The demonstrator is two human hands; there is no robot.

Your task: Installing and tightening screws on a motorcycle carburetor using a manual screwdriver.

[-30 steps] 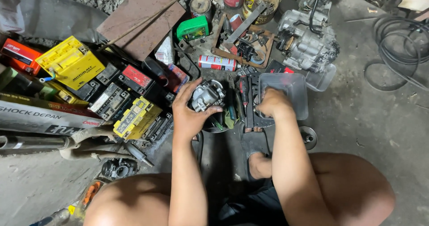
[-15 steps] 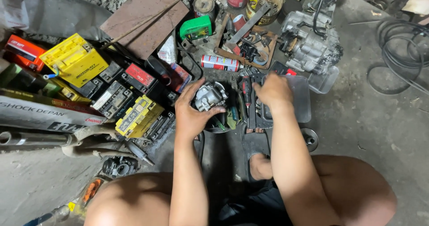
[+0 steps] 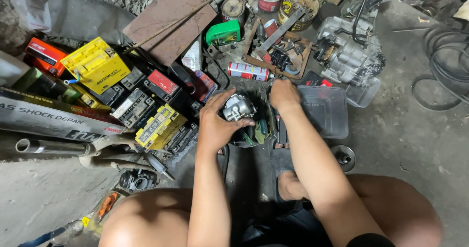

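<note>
My left hand (image 3: 218,123) grips a small silvery metal engine part, a carburettor (image 3: 237,109), just above a dark round bowl (image 3: 243,138) on the floor. My right hand (image 3: 284,93) reaches forward past a row of screwdrivers and hand tools (image 3: 267,125), its fingers down among the clutter by a red and white spray can (image 3: 248,72). What the fingers touch is hidden under the hand. A clear plastic tub (image 3: 323,111) lies just right of that hand.
Several small batteries lie to the left, among them a yellow battery (image 3: 95,65) and a black one with yellow top (image 3: 155,125). A grey engine block (image 3: 349,51) sits far right, a green container (image 3: 223,32) and tins behind. A rusty metal plate (image 3: 170,21) leans at the back. Coiled hose (image 3: 445,66) lies right.
My right hand has moved forward from the clear tub toward the spray can. My left hand has kept hold of the carburettor, almost still.
</note>
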